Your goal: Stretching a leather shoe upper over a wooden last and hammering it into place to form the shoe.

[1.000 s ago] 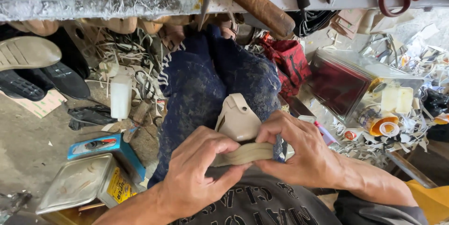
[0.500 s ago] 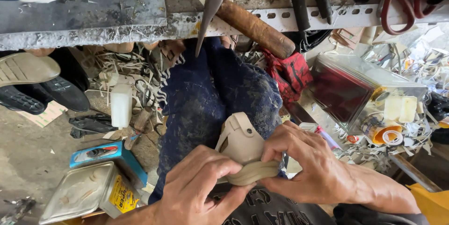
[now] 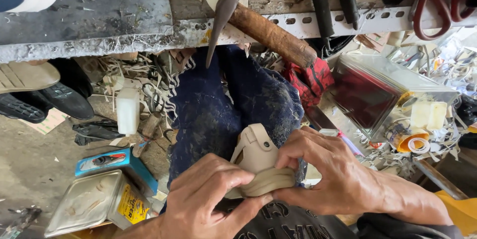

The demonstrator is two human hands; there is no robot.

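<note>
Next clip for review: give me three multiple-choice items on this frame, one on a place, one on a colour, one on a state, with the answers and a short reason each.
1. Where does the beige sandal lie?
A. on the workbench
B. on the person's lap
C. on the floor by the tin

2. What colour is the small box left of the knee?
A. blue
B. green
C. white

3. How do the hands hold the sandal?
A. only the left hand touches it
B. both hands pinch its sole edge
C. neither touches it

Answers: B, it rests on the dark blue trousers; A, its sides show blue; B, left hand and right hand both close on the sole.
</note>
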